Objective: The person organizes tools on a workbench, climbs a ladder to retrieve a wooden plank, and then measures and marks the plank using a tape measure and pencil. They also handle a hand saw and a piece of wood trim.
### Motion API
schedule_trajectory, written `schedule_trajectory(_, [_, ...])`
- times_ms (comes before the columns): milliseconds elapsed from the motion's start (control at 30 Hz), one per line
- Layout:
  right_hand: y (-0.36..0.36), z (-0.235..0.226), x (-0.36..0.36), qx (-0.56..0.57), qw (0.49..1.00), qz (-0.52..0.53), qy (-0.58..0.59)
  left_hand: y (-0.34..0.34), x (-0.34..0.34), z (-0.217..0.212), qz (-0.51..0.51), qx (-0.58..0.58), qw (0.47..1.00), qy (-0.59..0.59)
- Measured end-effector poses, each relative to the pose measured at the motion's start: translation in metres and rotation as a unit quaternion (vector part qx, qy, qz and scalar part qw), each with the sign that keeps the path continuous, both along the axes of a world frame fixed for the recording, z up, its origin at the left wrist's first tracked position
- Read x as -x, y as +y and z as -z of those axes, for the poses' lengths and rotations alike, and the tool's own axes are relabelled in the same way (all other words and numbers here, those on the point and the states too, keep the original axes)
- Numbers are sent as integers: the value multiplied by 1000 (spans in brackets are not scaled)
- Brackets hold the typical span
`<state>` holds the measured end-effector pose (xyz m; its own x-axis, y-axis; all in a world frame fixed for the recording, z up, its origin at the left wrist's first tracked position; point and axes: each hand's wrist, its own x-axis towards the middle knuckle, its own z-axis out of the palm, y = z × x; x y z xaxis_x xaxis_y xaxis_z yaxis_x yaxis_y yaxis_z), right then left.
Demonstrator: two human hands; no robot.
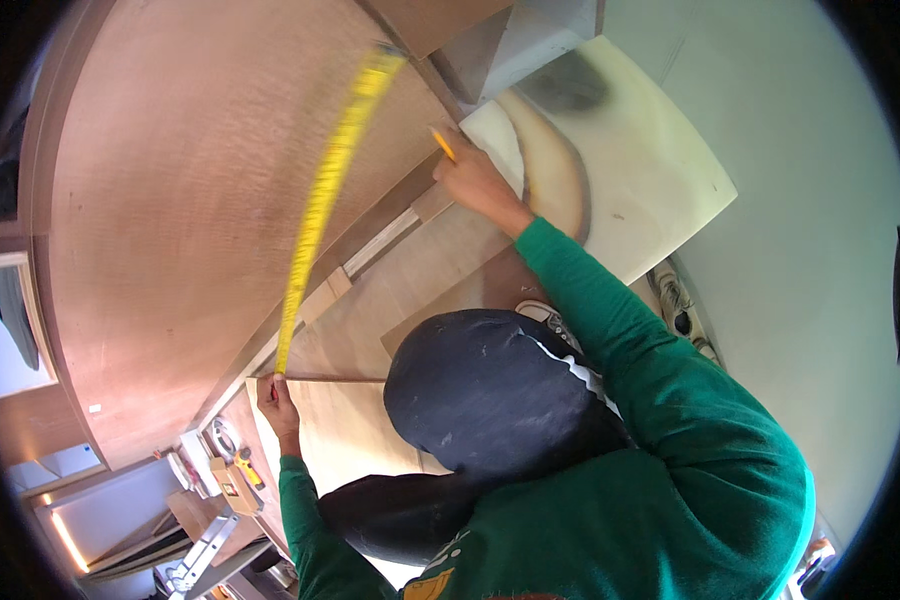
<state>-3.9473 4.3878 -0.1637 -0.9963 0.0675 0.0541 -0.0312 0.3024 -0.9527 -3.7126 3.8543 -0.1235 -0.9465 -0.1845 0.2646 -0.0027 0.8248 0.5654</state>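
The left hand (pixel 278 398) has its grip closed on the lower end of a yellow tape measure (pixel 320 205), pinning it at the top edge of a pale plywood sheet (pixel 335 430). The right hand (pixel 475 180) has its grip closed around a yellow pencil (pixel 442 144), its tip up near the far end of the tape's run, against the edge of a large brown wood panel (pixel 190 200). The tape stretches unsupported between the two hands and looks blurred. My judgement: the long free span could sag or twist, and the pinned end could slip off the sheet's edge if the thumb eases. Either would throw off a pencil mark. A dark cap (pixel 490 390) hides part of the sheet below.
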Motion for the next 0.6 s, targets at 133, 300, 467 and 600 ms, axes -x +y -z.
schedule_trajectory(133, [-16,45,-51,336,900,10,-278,3,0,4,35,42,997,-48])
schedule_trajectory(300, [-40,103,-57,648,700,-25,-300,-46,0,27,59,140,979,-138])
schedule_trajectory(467, [-58,93,-25,674,689,-16,-267,-57,36,39,58,199,972,-113])
schedule_trajectory(600, [-75,88,11,509,811,108,-268,-43,82,43,45,185,975,-118])
